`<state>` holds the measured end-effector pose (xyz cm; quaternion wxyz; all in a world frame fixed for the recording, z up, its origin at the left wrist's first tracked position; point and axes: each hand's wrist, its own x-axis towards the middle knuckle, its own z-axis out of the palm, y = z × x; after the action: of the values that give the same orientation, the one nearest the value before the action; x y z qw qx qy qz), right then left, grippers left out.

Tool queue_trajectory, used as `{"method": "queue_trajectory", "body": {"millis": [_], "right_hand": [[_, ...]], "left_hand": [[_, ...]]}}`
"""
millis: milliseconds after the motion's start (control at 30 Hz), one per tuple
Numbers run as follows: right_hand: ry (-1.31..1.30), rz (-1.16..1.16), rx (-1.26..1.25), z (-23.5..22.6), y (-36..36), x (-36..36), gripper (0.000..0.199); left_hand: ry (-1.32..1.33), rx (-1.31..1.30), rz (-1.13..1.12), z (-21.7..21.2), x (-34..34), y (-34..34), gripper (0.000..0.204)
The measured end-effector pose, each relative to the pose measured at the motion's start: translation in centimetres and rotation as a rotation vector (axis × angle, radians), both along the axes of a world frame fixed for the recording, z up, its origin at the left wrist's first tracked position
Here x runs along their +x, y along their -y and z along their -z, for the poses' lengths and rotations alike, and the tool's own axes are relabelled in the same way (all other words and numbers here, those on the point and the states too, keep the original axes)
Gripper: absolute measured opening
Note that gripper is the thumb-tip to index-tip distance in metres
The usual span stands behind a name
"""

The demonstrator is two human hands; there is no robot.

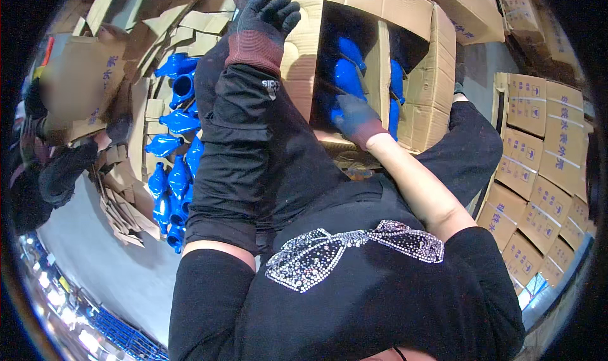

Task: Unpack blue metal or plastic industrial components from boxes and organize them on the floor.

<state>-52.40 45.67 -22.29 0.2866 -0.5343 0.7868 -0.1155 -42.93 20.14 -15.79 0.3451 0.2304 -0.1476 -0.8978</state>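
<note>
the left hand (267,18) wears a dark grey-black work glove with a ribbed maroon knit cuff (254,49). below it a loose, wrinkled black fabric oversleeve (229,142) covers the forearm, with white lettering and a small white emblem near the wrist. the right hand (356,116) has a matching dark glove with a reddish cuff; that forearm is bare. a black short-sleeved top (380,297) carries a silvery, stone-studded bow (354,239), above black trousers (297,161).
</note>
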Motion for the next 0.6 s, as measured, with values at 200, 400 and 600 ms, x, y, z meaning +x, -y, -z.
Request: {"method": "queue_trajectory", "body": {"millis": [200, 400, 600], "right_hand": [[-0.256, -0.249, 0.247, 1.2, 3.8, 1.5, 0.035], [-0.406, -0.170, 0.217, 3.0, 6.1, 4.6, 0.033], [-0.097, 0.012, 0.230, 0.8, 4.5, 1.9, 0.033]], "left_hand": [[0.102, -0.029, -0.027, -1.4, -0.2, -1.8, 0.023], [0.222, -0.092, -0.040, -1.4, 0.1, -2.7, 0.029], [0.243, -0.119, -0.059, 0.0, 0.6, -2.4, 0.026]]}}
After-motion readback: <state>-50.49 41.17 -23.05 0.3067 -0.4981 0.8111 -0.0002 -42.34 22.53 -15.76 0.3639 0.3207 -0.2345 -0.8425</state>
